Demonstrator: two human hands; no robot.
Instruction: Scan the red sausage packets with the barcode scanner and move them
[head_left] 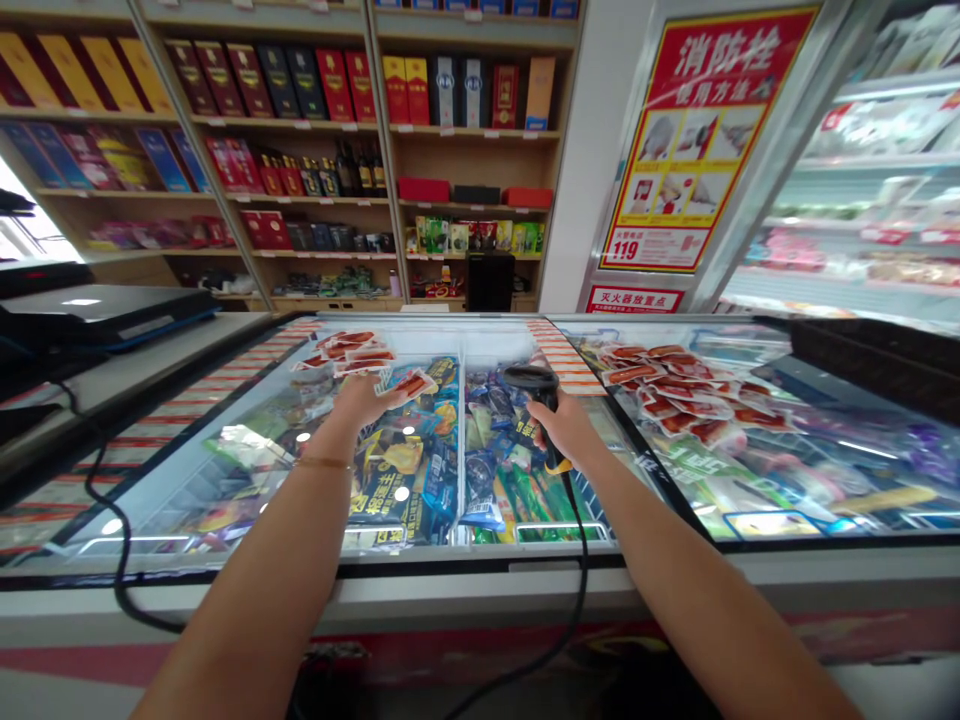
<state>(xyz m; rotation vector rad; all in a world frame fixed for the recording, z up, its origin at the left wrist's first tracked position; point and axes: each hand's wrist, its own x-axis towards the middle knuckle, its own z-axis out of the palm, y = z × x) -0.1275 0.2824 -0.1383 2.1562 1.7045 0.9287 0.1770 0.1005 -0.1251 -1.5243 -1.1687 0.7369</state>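
Over the freezer (465,598), your left hand (358,402) pinched one red pack (414,385) while your right hand (568,428) gripped the scanner (530,378). More lay in a left pile (346,350) and a larger right pile (679,385); how many were done didn't show.

The left forearm (277,560), right forearm (697,570) and scanner cable (583,560) run off the bottom edge. Packaged goods (881,140) at upper right are blurred (too smeared to identify).
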